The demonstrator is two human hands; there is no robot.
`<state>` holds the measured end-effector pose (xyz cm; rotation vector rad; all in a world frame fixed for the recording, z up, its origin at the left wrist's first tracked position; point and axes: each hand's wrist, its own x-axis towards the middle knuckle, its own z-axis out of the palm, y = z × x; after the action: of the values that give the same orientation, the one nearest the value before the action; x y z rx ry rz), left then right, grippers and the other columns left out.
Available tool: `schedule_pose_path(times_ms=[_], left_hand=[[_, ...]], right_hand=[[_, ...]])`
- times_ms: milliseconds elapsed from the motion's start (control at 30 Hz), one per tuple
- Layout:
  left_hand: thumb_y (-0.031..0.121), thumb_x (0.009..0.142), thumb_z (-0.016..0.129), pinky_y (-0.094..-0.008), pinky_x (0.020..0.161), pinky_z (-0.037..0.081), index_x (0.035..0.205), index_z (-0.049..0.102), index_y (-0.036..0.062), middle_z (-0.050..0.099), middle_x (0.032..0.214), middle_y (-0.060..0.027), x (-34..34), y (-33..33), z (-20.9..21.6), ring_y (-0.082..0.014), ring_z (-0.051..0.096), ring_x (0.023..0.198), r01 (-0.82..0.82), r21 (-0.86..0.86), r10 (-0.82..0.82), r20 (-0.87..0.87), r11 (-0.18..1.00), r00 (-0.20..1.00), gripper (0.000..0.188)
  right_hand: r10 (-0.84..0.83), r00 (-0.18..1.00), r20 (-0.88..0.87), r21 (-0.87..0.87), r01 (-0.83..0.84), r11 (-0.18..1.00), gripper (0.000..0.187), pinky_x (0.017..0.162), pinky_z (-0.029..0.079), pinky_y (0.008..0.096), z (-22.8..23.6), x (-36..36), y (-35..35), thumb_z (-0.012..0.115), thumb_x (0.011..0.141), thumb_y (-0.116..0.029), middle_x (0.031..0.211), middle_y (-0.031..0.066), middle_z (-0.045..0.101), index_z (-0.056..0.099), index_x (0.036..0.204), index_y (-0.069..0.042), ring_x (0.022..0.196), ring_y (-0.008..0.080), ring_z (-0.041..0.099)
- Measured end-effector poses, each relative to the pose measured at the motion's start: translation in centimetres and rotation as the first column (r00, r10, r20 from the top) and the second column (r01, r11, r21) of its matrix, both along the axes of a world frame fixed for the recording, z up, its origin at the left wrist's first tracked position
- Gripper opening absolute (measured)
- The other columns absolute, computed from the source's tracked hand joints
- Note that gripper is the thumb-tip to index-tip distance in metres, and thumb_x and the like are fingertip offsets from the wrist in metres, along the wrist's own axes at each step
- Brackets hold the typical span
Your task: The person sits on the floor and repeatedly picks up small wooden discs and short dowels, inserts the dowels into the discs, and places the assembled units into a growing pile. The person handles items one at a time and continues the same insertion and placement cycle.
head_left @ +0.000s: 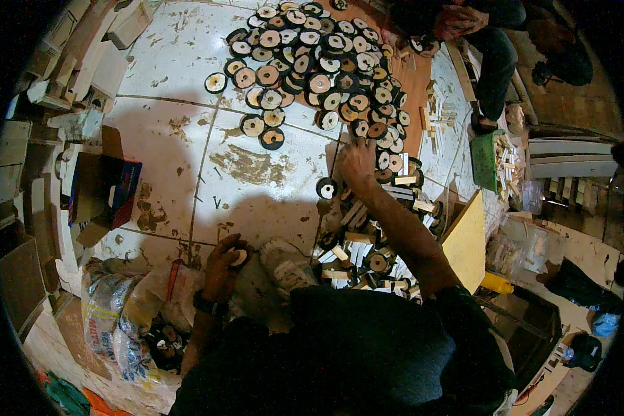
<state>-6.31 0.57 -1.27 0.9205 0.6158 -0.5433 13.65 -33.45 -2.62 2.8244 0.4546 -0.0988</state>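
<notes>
Many round wooden wheels with black rims and centre holes lie in a heap (319,83) on the floor ahead of me. My right hand (357,163) reaches to the heap's near edge, its fingers curled down against a wooden wheel (360,128). A single wheel (326,188) lies flat just left of my right wrist. Low at the left, my left hand (226,262) is closed around another wooden wheel (239,257), which is partly covered by the fingers. Beside it stands a plastic sack (139,298) with wheels in its mouth.
Wooden pieces with white strips (357,237) lie under my right forearm. A yellow board (464,243) and a green crate (484,163) of wood pieces stand at the right. An open cardboard box (104,184) is at the left. Another person's hand (459,22) shows top right. Screws (217,202) lie on the tiles.
</notes>
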Motion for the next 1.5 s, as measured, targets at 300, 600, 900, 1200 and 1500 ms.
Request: schedule_pose_path(times_ms=[300,600,900,1200,1500], left_hand=[[0.004,0.085,0.055,-0.0354,0.094,0.049,0.127,0.048,-0.0039,0.058,0.115,-0.0142,0.3,0.2,0.3,-0.0241,0.058,0.105,0.1,0.157,-0.115,0.088,0.982,0.989,0.044],[0.004,0.085,0.053,-0.0339,0.095,0.048,0.128,0.049,-0.0028,0.058,0.117,-0.0135,-0.3,0.7,-1.4,-0.0221,0.058,0.105,0.247,0.225,-0.242,-0.05,0.942,0.969,0.043],[0.0,0.084,0.054,-0.0349,0.092,0.051,0.125,0.049,-0.0033,0.061,0.11,-0.0134,-0.9,0.1,-1.1,-0.024,0.061,0.101,0.102,0.154,-0.113,0.064,0.983,0.992,0.041],[-0.001,0.085,0.052,-0.034,0.092,0.051,0.125,0.051,-0.0026,0.06,0.113,-0.0134,-0.5,0.1,-0.8,-0.0226,0.061,0.101,0.024,0.044,-0.019,-0.109,0.999,0.994,0.04],[0.008,0.086,0.054,-0.0338,0.095,0.047,0.129,0.05,-0.0002,0.058,0.119,-0.0118,-0.5,0.5,-0.6,-0.022,0.057,0.108,0.117,0.152,-0.12,0.012,0.981,0.993,0.044]], right_hand=[[-0.046,0.997,-0.066,-0.098,0.039,0.994,0.038,0.103,0.027,0.0548,-0.7,1.0,-1.2,0.061,0.077,-0.022,0.1,0.0129,0.067,0.065,0.111,-0.006,0.112,0.0307,0.054],[0.04,0.954,0.296,-0.084,-0.016,0.996,0.041,0.096,0.027,0.0651,-2.9,5.2,-5.7,0.053,0.084,-0.024,0.119,0.01,0.063,0.062,0.121,-0.009,0.112,0.036,0.051],[-0.231,0.967,-0.103,0.312,0.252,0.916,0.042,0.076,0.05,0.0432,3.6,6.5,-5.1,0.07,0.072,-0.041,0.102,0.0094,0.07,0.07,0.105,-0.015,0.09,0.0275,0.066],[-0.312,0.949,0.054,0.391,0.267,0.881,0.045,0.077,0.052,0.0425,5.3,14.4,-7.5,0.072,0.075,-0.037,0.098,0.0168,0.068,0.066,0.107,-0.007,0.09,0.036,0.064],[-0.076,0.997,-0.011,0.411,0.074,0.909,0.042,0.078,0.05,0.0445,3.6,9.0,-4.2,0.068,0.078,-0.024,0.112,0.0194,0.06,0.062,0.116,-0.007,0.096,0.0368,0.06]])
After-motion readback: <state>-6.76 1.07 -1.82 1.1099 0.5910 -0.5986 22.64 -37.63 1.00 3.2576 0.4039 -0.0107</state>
